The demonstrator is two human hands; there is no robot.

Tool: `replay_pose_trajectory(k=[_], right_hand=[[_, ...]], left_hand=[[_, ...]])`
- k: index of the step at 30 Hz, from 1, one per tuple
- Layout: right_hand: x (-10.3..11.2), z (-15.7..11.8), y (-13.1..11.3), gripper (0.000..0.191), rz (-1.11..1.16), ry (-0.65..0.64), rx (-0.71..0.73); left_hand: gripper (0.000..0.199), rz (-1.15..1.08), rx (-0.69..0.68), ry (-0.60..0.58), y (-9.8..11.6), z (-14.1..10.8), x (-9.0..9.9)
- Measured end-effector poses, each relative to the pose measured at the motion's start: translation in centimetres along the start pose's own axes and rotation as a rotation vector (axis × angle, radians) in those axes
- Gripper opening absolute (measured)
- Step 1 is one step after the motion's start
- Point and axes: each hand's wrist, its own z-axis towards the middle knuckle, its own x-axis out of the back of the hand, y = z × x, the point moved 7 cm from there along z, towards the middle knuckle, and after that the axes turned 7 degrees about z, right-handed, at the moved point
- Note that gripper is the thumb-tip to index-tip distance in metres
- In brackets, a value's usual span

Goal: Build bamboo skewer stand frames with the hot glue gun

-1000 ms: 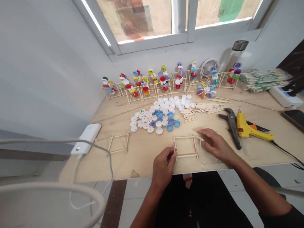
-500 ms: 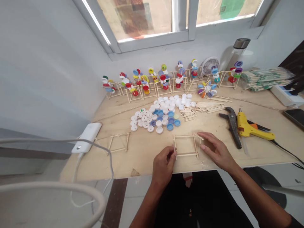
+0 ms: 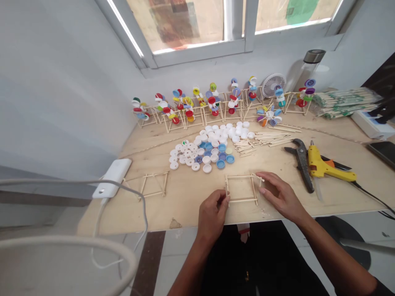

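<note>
A small frame of wooden sticks (image 3: 242, 201) lies on the table in front of me, with triangular ends. My left hand (image 3: 212, 211) pinches its left end between thumb and fingers. At the other end, the fingertips and thumb of my right hand (image 3: 279, 195) rest around the slanted sticks of the right triangle. A second stick frame (image 3: 154, 194) sits farther left on the table, apart from both hands. Beyond my hands lies a heap of white and blue bottle caps (image 3: 207, 168), beside loose cut sticks (image 3: 273, 139).
A yellow glue gun (image 3: 331, 166) and a black-handled cutter (image 3: 304, 166) lie at the right. Finished stick stands with coloured cap wheels (image 3: 212, 107) line the wall. A white power strip (image 3: 112, 179) with cables is on the left; a phone (image 3: 384, 153) is far right.
</note>
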Motion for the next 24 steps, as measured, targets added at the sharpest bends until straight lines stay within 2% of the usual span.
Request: replay_pose_trajectory(k=[24], right_hand=[[-0.07,-0.04,0.1,0.037,-0.01,0.001,0.025]], left_hand=[[0.018,-0.01,-0.008,0.008,-0.01,0.06,0.05]])
